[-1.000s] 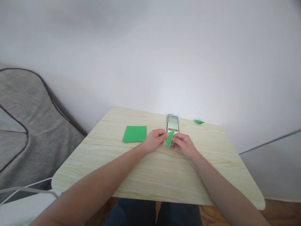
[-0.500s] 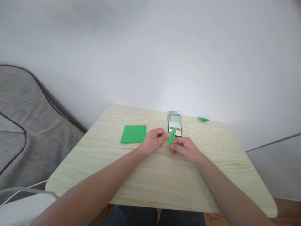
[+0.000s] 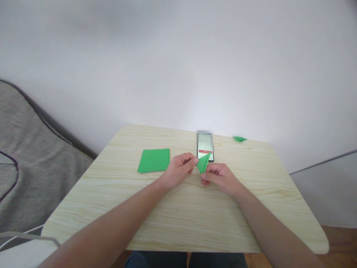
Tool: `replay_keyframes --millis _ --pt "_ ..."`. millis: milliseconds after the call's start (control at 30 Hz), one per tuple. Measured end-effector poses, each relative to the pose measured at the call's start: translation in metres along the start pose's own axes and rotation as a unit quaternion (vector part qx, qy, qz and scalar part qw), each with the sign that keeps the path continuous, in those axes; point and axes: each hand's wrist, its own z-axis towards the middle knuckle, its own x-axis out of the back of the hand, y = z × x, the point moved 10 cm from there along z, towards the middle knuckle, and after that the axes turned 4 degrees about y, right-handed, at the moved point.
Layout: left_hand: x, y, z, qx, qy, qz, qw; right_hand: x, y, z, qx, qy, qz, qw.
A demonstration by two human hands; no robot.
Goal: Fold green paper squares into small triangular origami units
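A small green folded paper, roughly triangular with a crease along its right side, is held up between my hands over the table. My left hand pinches its left corner between thumb and fingers. At its lower tip, my right hand grips it with the thumb in front and the fingers curled behind. Just beyond the paper lies a phone with a lit screen, its lower part partly covered by the paper's tip. Left of my left hand lies a stack of green paper.
A small green folded paper piece lies near the back right edge of the pale wooden table. The white wall rises behind. Grey fabric and a pale cable are at the left.
The view has shifted slightly, so the stack and phone appear a little further left. The folded paper has turned slightly, showing more of its left face. Both hands keep their hold.
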Motion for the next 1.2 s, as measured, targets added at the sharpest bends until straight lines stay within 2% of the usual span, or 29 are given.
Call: replay_keyframes --millis 200,400,900,1200 --pt "-0.003 -0.006 0.001 0.023 -0.007 -0.055 0.998 0.006 -0.019 -0.004 0.05 0.035 -0.004 0.998" --pt "-0.009 -0.011 0.001 0.059 -0.018 -0.129 0.99 0.011 -0.023 -0.005 0.075 0.061 0.031 0.995" --pt "-0.018 -0.013 -0.002 0.088 -0.066 -0.165 0.98 0.002 -0.033 -0.008 0.099 0.004 0.059 0.993" --pt "-0.021 -0.015 -0.004 0.091 -0.091 -0.17 0.977 0.002 -0.034 -0.008 0.1 -0.004 0.062 0.993"
